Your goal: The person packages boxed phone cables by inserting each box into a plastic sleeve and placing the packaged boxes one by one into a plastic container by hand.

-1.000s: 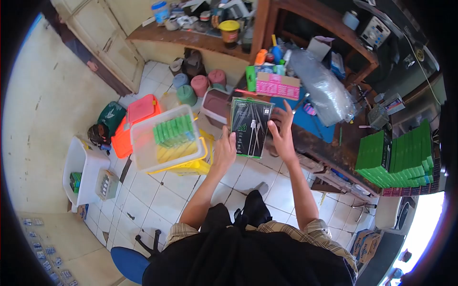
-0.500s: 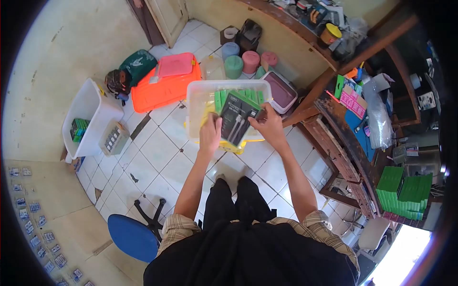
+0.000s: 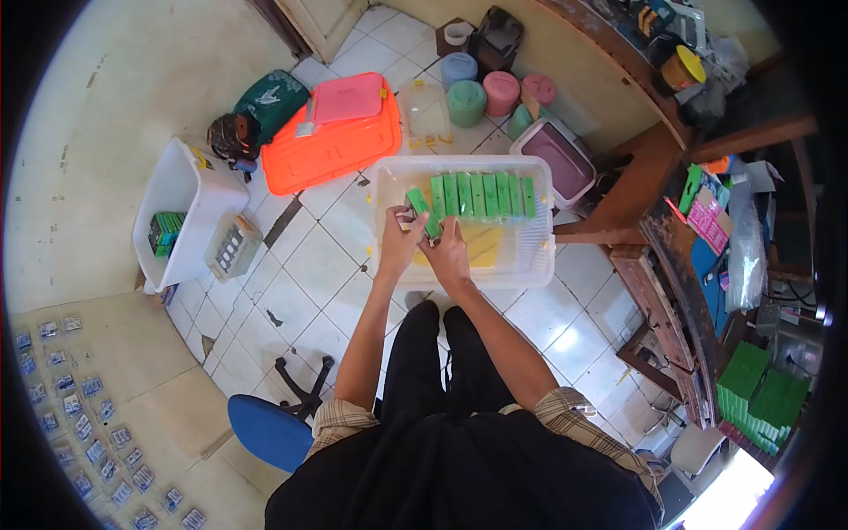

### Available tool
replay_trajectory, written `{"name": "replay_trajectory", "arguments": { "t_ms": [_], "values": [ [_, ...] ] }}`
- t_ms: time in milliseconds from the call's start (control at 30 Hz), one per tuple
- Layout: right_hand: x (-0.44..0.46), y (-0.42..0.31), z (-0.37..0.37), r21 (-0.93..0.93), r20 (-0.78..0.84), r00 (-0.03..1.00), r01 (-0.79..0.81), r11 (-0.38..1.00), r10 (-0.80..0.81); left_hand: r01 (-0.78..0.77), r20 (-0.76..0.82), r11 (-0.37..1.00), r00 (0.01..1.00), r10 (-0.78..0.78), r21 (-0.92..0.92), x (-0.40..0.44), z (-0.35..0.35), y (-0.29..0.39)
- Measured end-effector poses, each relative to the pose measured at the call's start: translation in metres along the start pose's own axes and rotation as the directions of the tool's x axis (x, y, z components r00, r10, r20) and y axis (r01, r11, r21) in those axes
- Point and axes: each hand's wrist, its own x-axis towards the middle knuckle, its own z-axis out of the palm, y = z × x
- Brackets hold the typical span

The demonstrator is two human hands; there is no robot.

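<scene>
Both hands are at the left side of a translucent plastic bin (image 3: 549, 250). My left hand (image 3: 398, 243) and my right hand (image 3: 450, 256) grip a boxed cable (image 3: 423, 210) between them, its narrow green edge turned up and leaning at a slant. Right beside it, a row of several green boxes (image 3: 484, 195) stands on edge along the bin's far side. The bin's yellowish bottom shows nearer to me. The lower part of the held box is hidden behind my fingers.
To the left stand a white bin (image 3: 190, 168) with green boxes inside and a smaller clear container (image 3: 233, 248). An orange lid (image 3: 340, 152) lies on the floor behind. A wooden desk (image 3: 658, 238) borders the right, a blue chair (image 3: 265, 431) the lower left.
The boxed cable has gone from face-up above the bin to edge-up at the row's left end. Both hands have lowered with it. The view has shifted, showing more of the bin.
</scene>
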Motion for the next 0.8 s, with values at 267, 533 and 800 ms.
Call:
{"name": "replay_trajectory", "arguments": {
  "t_ms": [267,533,800],
  "values": [
    [0.01,0.019,0.044,-0.097,-0.002,0.987,-0.161,0.982,0.162,-0.021,0.118,0.993,0.993,0.007,0.114,0.043,-0.002,-0.037],
    [0.012,0.027,0.061,-0.061,-0.128,0.976,-0.187,0.98,0.178,-0.159,0.154,0.98,0.978,0.14,0.118,0.065,0.008,-0.051],
    [0.001,0.021,0.05,0.134,-0.211,0.931,-0.274,0.952,0.298,-0.275,0.199,0.95,0.949,0.243,0.149,0.074,0.013,-0.078]
  ]
}}
